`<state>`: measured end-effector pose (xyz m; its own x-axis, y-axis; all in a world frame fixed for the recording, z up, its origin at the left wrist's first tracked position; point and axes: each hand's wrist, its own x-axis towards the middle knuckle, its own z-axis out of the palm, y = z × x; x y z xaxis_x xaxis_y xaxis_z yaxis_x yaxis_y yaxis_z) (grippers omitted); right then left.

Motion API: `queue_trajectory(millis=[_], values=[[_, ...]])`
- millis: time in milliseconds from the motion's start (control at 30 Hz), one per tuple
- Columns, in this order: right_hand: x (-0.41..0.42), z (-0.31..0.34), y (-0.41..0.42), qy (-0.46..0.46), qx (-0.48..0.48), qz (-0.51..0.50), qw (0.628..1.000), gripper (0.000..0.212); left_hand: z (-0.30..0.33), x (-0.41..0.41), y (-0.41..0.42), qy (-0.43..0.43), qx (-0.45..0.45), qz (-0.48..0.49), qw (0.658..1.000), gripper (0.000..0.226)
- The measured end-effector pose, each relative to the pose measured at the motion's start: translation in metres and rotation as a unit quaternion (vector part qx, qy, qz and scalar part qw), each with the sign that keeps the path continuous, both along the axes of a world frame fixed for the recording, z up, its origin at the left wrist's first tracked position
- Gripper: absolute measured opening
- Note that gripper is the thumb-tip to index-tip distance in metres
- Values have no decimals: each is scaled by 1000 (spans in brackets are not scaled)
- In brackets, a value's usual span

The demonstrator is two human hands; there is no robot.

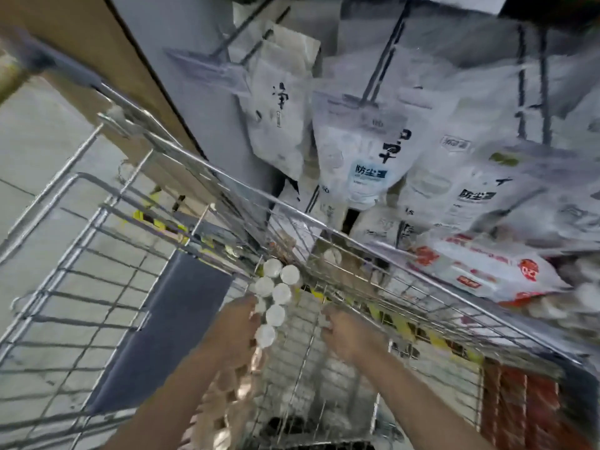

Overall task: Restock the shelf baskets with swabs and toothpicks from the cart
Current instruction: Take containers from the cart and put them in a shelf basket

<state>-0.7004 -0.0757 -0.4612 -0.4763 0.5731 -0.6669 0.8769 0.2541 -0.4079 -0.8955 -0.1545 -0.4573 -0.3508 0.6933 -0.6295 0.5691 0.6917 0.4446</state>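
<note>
A wire cart (97, 241) fills the lower left and middle of the blurred head view. My left hand (235, 326) is closed around a bundled pack of several small white-capped tubs (276, 290), held above the cart's inside. My right hand (344, 332) hovers just to the right of the pack, fingers curled; something small and white shows at its fingertips, but blur hides whether it grips it. More clear-wrapped packs (227, 394) lie under my left forearm in the cart.
White bagged goods (360, 157) hang from pegs on the shelf wall behind the cart. A red-and-white flat pack (480, 271) lies in a shelf basket at right. A dark panel (168, 323) stands inside the cart; pale floor lies at left.
</note>
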Motion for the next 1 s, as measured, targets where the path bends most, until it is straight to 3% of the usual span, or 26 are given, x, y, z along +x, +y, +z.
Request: queue_trajectory(millis=[67, 167, 500, 600, 733, 900, 1000], values=[[-19, -19, 11, 7, 15, 14, 1000, 45, -30, -10, 23, -12, 8, 13, 1000, 46], [-44, -51, 24, 16, 42, 37, 998, 52, -71, -27, 52, 65, -16, -80, 995, 43], [-87, -126, 44, 2, 166, 185, 968, 79, -133, -26, 90, 118, -20, -158, 980, 57], [-94, -130, 44, -26, 192, 189, 963, 74, -136, -22, 94, 142, -10, -146, 979, 52], [-99, -140, 42, -28, 306, 214, 927, 55, -137, -22, 97, 151, -20, -148, 977, 42], [-87, -145, 41, -11, 292, 199, 935, 72, -139, -20, 100, 199, -35, -175, 964, 49], [-72, -145, 37, 20, 300, 161, 940, 62, -137, -19, 98, 196, -5, -176, 965, 48]])
